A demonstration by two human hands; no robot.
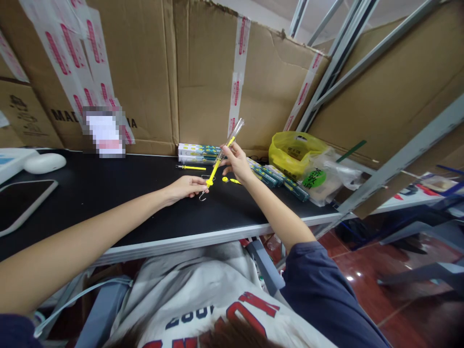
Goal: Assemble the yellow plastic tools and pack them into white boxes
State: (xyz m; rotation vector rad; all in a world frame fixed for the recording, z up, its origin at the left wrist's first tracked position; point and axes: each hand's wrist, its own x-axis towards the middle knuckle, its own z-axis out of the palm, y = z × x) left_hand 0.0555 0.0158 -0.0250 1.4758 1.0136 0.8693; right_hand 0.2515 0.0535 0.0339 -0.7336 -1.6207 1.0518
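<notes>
A yellow rod [216, 167] with a metal hook [202, 196] at its lower end slants up to the right between my hands. My left hand [189, 187] pinches its lower end by the hook. Around the upper part of the rod is a clear tube [237, 128], which the fingers of my right hand [235, 162] grip. On the black table below lie a small yellow round piece [225, 179] and a small yellow pointed piece [235, 181]. Another yellow rod with a dark end [192, 167] lies behind my left hand.
Patterned boxes [197, 151] lie at the back, with more boxes [295, 188] to the right. A yellow plastic bag [290, 152] and a clear bag [324, 191] stand at the right. A phone-like device [27, 198] and a white mouse [45, 162] are at the left of the black table [145, 212].
</notes>
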